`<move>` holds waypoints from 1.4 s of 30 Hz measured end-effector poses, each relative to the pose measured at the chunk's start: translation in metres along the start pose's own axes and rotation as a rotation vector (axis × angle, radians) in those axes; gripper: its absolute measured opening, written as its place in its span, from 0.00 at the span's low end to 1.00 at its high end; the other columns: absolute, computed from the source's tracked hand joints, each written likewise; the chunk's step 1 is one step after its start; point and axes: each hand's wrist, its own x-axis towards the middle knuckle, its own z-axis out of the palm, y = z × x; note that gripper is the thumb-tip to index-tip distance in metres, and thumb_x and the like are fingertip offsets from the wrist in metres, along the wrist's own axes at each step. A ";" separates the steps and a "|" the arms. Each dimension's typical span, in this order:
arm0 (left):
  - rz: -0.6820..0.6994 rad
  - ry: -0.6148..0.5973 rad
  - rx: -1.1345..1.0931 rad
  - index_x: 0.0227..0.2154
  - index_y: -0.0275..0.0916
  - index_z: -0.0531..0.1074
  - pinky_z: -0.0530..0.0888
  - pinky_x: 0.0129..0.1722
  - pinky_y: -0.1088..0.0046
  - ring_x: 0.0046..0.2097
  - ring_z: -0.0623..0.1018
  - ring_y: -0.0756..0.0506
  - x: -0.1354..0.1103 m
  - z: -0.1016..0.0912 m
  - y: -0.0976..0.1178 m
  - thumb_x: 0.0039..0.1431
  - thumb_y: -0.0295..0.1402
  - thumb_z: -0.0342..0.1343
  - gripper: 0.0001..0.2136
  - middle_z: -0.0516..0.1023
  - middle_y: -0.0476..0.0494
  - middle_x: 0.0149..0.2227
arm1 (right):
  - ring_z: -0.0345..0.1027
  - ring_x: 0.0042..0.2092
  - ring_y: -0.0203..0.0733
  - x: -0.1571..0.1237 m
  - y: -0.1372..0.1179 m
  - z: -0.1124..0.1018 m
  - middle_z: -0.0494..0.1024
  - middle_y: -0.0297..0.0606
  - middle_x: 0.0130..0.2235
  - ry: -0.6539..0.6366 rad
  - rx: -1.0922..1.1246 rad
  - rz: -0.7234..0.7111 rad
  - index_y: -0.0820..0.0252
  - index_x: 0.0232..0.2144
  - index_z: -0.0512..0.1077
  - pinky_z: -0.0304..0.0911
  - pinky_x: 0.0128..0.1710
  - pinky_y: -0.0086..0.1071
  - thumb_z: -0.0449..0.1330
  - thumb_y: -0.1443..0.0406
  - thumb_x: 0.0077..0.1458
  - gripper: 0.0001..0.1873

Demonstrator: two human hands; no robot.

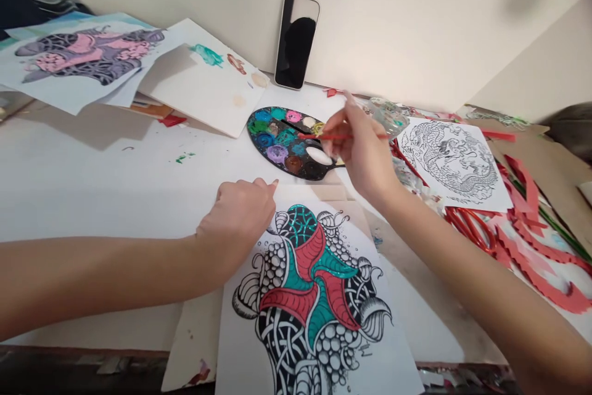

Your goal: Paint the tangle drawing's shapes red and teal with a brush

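Pinching the brush (356, 136): right hand (354, 142), fingers closed narrowly on its thin red handle, over the palette; whether the tip touches paint, I can't tell from here.
Drawing (319, 284): on the table right in front of the person, black patterning with a pinwheel of red and teal petals, teal in the top dome, the rest black and white; its lower edge is cut off.
Left hand (240, 216): fingers curled in, resting over the drawing's upper left edge and hiding it; whether they grip the paper, I can't tell.
Palette (329, 169): black oval just beyond the drawing, its wells holding blue, green, pink, cream, yellow, purple, brown and black; the right hand covers its right side.
Clear container (391, 114): partly behind the right hand, contents hard to make out.
Phone (296, 44): leaning on the wall, dark screen.
Dragon sheet (456, 161): uncoloured, to the right, beside red scraps (536, 259).
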 end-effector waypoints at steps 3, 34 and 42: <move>0.008 -0.005 -0.005 0.22 0.36 0.70 0.46 0.22 0.74 0.25 0.38 0.51 -0.001 -0.006 -0.001 0.79 0.24 0.43 0.25 0.43 0.59 0.21 | 0.78 0.31 0.40 -0.046 0.001 0.001 0.85 0.38 0.30 -0.106 0.047 0.082 0.54 0.30 0.85 0.75 0.32 0.34 0.67 0.39 0.71 0.30; 0.093 -0.421 0.292 0.27 0.42 0.63 0.40 0.19 0.75 0.19 0.41 0.53 0.011 -0.020 -0.001 0.81 0.34 0.35 0.23 0.51 0.56 0.18 | 0.55 0.24 0.29 -0.094 -0.002 0.001 0.61 0.26 0.22 -0.311 -0.450 -0.223 0.57 0.21 0.59 0.56 0.28 0.29 0.56 0.78 0.68 0.25; 0.102 -0.557 0.275 0.30 0.41 0.65 0.42 0.18 0.75 0.19 0.44 0.52 0.019 -0.027 0.002 0.82 0.34 0.36 0.21 0.53 0.56 0.20 | 0.50 0.23 0.29 -0.098 0.010 0.001 0.60 0.25 0.21 -0.288 -0.459 -0.275 0.56 0.24 0.52 0.50 0.27 0.34 0.56 0.76 0.68 0.24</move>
